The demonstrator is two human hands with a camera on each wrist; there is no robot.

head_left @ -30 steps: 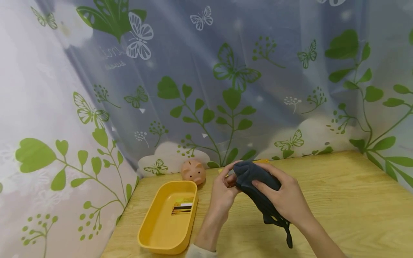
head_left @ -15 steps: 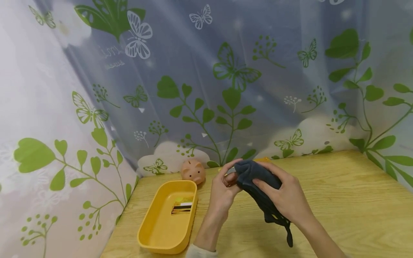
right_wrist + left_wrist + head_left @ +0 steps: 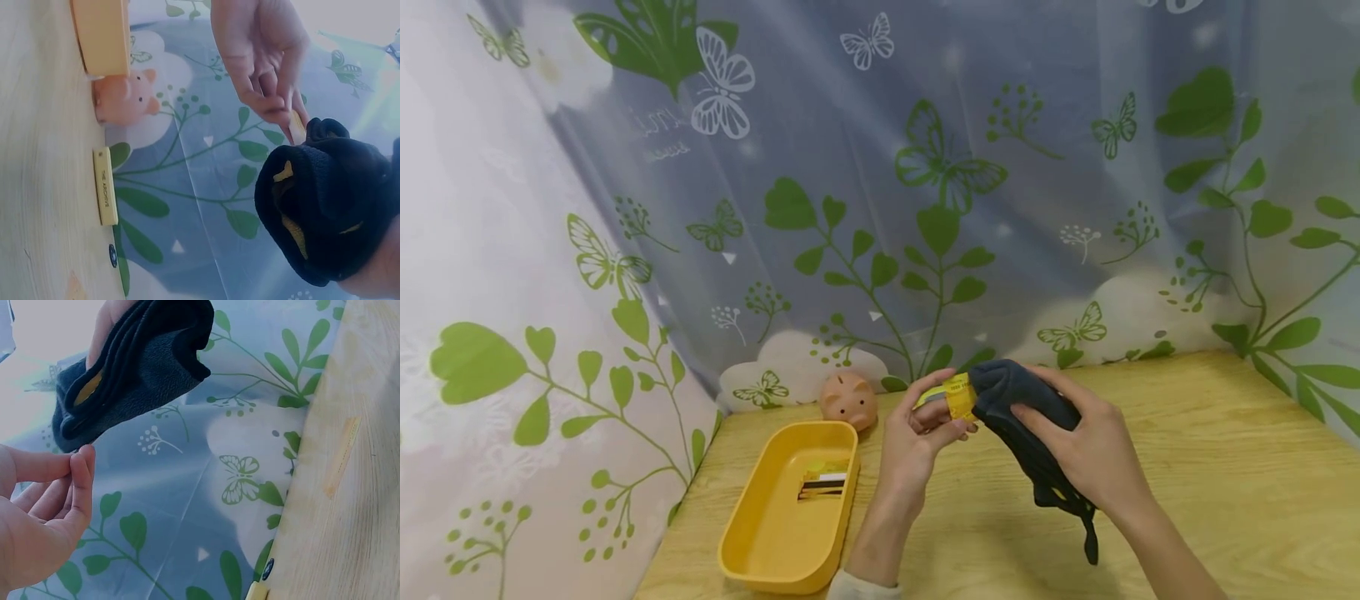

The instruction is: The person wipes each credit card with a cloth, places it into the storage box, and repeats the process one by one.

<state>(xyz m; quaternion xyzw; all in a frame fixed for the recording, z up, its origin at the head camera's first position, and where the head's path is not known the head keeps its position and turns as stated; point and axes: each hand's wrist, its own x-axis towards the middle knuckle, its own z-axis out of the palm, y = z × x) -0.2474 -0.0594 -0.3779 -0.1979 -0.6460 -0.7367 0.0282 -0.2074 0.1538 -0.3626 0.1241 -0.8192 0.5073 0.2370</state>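
Observation:
In the head view my right hand [image 3: 1090,442] grips a dark blue folded cloth bundle [image 3: 1007,400] with a dark loop hanging below. Yellow shows inside its layered edges in the right wrist view, where the bundle [image 3: 331,206] has its opening toward the camera. My left hand [image 3: 906,454] is just left of the bundle, thumb and fingertips pinching a yellow printed slip [image 3: 958,397] that reaches the cloth's end. Up close in the left wrist view, the left hand [image 3: 47,512] has its fingertips together beneath the bundle [image 3: 144,369]. What lies inside the bundle is hidden.
A yellow tray [image 3: 782,533] stands left on the wooden table [image 3: 1225,483], holding yellow, white and black strips [image 3: 823,483]. Behind it sits a pink piggy bank [image 3: 848,402]. A yellow lettered block [image 3: 105,186] and a small dark oval [image 3: 113,255] lie by the curtain.
The right hand and cloth bundle have shifted right. The left hand has separated slightly from the bundle, so the yellow printed slip now shows between them.

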